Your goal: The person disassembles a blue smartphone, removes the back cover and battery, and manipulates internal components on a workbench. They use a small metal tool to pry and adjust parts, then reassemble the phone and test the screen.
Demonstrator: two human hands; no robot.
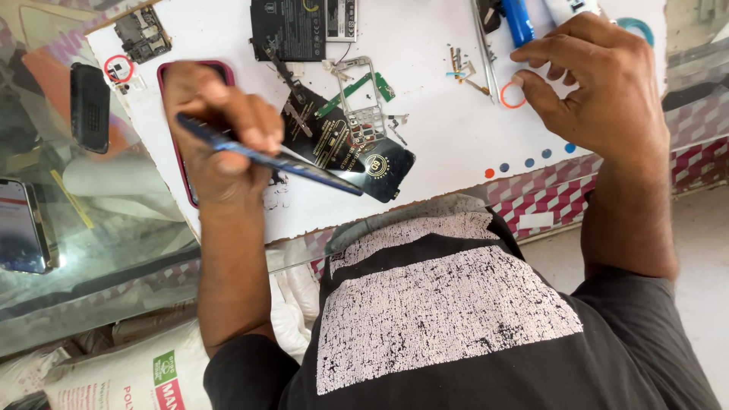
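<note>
while the thin blue phone body (273,158) is held edge-on above the white sheet (433,152), the work in hand reads as a phone strip-down at the stage of handling the shell.

- item: thin blue phone body, slanting from 10 o'clock to 4 o'clock, its lower end over the dark back cover (357,152).
- left hand (216,129): closed round the upper end of the body, thumb on top; the body runs out of it toward 4 o'clock.
- under that hand: red-edged phone (171,76), flat on the sheet.
- at 1 o'clock of the body: metal keypad frame (361,99); at 12 o'clock, black battery (287,30).
- right hand (600,83): well apart at 2 o'clock, holding nothing, fingers bent and loose, one fingertip by the orange ring (512,95); blue tool (519,19) just beyond, at its 11 o'clock.
- judgement: any further handling calls for a steady left grip, with small loose parts lying close beneath.
</note>
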